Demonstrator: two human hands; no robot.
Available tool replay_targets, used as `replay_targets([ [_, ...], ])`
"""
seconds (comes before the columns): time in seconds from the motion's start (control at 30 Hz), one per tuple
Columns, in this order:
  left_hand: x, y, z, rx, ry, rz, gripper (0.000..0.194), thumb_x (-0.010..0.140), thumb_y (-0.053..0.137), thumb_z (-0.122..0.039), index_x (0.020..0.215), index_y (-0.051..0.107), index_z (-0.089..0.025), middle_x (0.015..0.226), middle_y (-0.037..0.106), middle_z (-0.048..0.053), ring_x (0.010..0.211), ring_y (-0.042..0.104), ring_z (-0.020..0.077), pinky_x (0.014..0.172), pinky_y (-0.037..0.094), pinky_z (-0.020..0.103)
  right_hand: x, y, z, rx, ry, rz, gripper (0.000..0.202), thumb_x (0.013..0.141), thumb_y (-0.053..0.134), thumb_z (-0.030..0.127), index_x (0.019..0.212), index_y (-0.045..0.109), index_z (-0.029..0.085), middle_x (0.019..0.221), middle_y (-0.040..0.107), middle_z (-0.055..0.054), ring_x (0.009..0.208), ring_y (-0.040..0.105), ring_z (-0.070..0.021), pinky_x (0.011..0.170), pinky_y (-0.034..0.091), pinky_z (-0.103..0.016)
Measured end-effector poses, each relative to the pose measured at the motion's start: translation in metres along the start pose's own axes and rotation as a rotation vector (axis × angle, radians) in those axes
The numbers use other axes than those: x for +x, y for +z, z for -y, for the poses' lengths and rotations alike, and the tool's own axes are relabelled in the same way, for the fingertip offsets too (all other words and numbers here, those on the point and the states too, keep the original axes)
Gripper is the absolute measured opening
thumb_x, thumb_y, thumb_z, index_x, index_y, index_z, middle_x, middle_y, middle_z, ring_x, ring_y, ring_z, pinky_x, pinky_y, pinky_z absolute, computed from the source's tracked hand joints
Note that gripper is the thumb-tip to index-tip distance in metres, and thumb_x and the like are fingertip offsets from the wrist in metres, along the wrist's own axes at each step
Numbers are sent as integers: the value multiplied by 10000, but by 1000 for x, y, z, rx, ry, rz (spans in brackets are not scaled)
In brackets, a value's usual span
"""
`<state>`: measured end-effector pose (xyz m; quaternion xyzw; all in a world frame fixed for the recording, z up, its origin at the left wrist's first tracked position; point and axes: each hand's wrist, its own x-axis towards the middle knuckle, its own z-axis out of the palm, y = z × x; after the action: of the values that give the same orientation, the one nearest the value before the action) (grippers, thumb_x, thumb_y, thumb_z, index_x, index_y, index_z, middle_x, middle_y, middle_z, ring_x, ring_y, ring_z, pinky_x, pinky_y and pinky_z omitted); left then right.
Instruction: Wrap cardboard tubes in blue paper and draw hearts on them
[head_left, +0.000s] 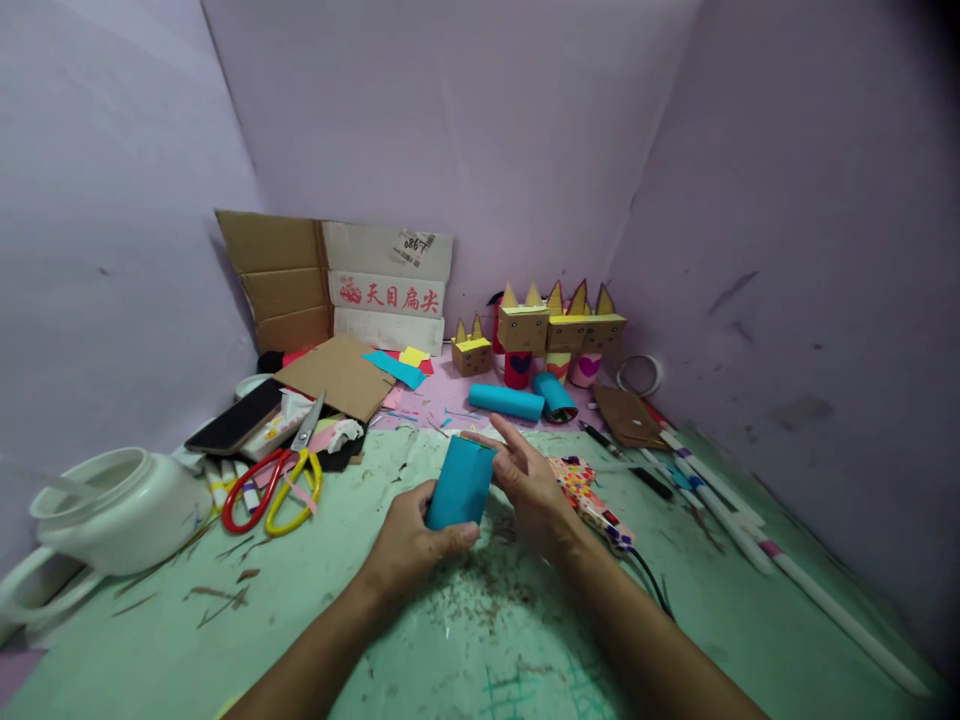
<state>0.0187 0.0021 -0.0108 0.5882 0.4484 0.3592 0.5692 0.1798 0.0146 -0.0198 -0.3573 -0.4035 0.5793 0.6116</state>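
Observation:
A short blue paper-covered tube [460, 484] stands tilted above the table's middle, its top leaning right. My left hand [412, 530] is wrapped round its lower part, thumb across the front. At the tube's upper right rim is my right hand [529, 480], fingers apart, with one fingertip reaching over the top edge. Whether that fingertip presses on the rim or only hovers there I cannot tell. Behind my right hand lies a hot glue gun [589, 492] with a colourful pattern and a black cord. Brown crumbs [487, 590] are scattered below the tube.
Two more blue tubes [506, 402] lie further back, before several cardboard cat-eared figures [566, 335]. On the left are red-and-yellow scissors [289, 475], a phone [244, 415], cardboard [337, 378] and a white pot [112, 505]. White sticks [720, 505] line the right wall.

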Motion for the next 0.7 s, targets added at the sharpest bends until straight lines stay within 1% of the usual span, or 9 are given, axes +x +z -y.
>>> replay_targets([
  [0.07, -1, 0, -1, 54, 20, 18, 385, 569, 763, -416, 789, 617, -136, 651, 543, -5, 596, 425, 131, 541, 333, 253, 0, 1, 4, -50, -31, -3, 871, 569, 843, 486, 1314, 505, 188, 1098, 723, -111, 1059, 640, -275, 885, 476, -390],
  [0.13, -1, 0, -1, 101, 25, 33, 365, 582, 750, -417, 770, 603, -140, 638, 519, -14, 588, 399, 126, 538, 322, 253, 0, 3, 6, -99, -40, -51, 842, 547, 854, 470, 1277, 542, 188, 1009, 749, -93, 1000, 656, -269, 830, 487, -365],
  [0.2, -1, 0, 0, 138, 21, 49, 399, 581, 744, -430, 808, 610, -131, 678, 534, -2, 612, 410, 134, 555, 331, 259, 0, 4, 7, -95, -12, -137, 794, 576, 809, 547, 1237, 574, 176, 922, 764, -85, 921, 670, -263, 780, 489, -355],
  [0.27, 0, 0, 2, 154, 19, 60, 463, 577, 739, -455, 867, 618, -115, 733, 554, 18, 650, 427, 149, 577, 342, 267, 1, 4, 8, -22, 28, -212, 789, 639, 697, 667, 1232, 574, 161, 844, 769, -84, 847, 679, -260, 752, 487, -362],
  [0.33, 0, -1, 3, 132, 22, 57, 512, 586, 725, -485, 913, 616, -105, 765, 558, 30, 673, 432, 157, 588, 345, 272, 1, 4, 7, 83, 61, -210, 821, 675, 612, 732, 1260, 546, 158, 818, 768, -80, 808, 684, -259, 760, 486, -379],
  [0.4, 1, -1, 4, 97, 22, 42, 518, 593, 719, -505, 905, 607, -106, 743, 539, 23, 662, 420, 151, 578, 336, 269, 1, 4, 5, 140, 65, -145, 827, 647, 674, 693, 1270, 539, 166, 850, 763, -68, 820, 684, -255, 791, 482, -383],
  [0.53, 2, 0, 3, 94, 14, 45, 458, 570, 747, -466, 830, 596, -121, 674, 507, -3, 610, 391, 131, 548, 319, 261, -1, 2, -2, 16, 72, -77, 795, 529, 858, 493, 1223, 598, 205, 1037, 732, -68, 966, 650, -276, 818, 478, -370],
  [0.6, 3, 0, 3, 100, 21, 59, 444, 574, 747, -453, 834, 603, -123, 692, 531, 8, 620, 408, 137, 556, 330, 264, -1, 3, -4, 5, 91, -90, 786, 553, 831, 541, 1230, 595, 219, 1129, 705, -83, 1024, 632, -297, 819, 483, -385],
  [0.7, 2, 0, 3, 73, 33, 74, 481, 581, 747, -445, 912, 621, -119, 792, 595, 47, 691, 467, 169, 598, 363, 277, -3, 4, -2, 91, 136, -92, 816, 661, 647, 719, 1290, 546, 210, 1113, 709, -105, 1020, 642, -313, 834, 488, -434],
])
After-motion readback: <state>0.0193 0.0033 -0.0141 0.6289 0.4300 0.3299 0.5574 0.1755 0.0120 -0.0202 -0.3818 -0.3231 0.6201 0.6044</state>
